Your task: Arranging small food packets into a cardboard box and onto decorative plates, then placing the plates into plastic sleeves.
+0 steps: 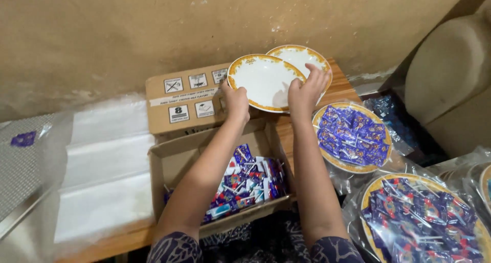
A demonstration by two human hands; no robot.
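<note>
Purple sachets [245, 184] fill brown carton [174, 158]

head view | looks down from above | close over both forearms | faces wall

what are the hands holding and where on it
Both hold plates by the rim: the left hand grips the front plate at its lower left edge, the right hand the rear plate at its lower edge.
</note>
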